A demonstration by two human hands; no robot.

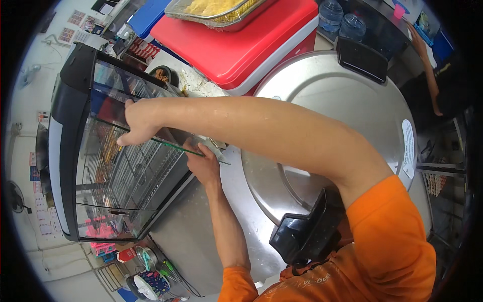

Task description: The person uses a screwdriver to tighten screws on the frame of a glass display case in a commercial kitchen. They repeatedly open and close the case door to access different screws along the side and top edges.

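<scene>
cabinet (75,83) stands leftmost; your right hand (142,120) reaches to its glass side, though you cannot tell its grip. a glass pane (173,146) slants at the cabinet's right side, likely stiff, slippery, fragile, best held by opposite edges; its long axis points rightward, away from the cabinet, where your left hand (204,163) clasps it.
</scene>
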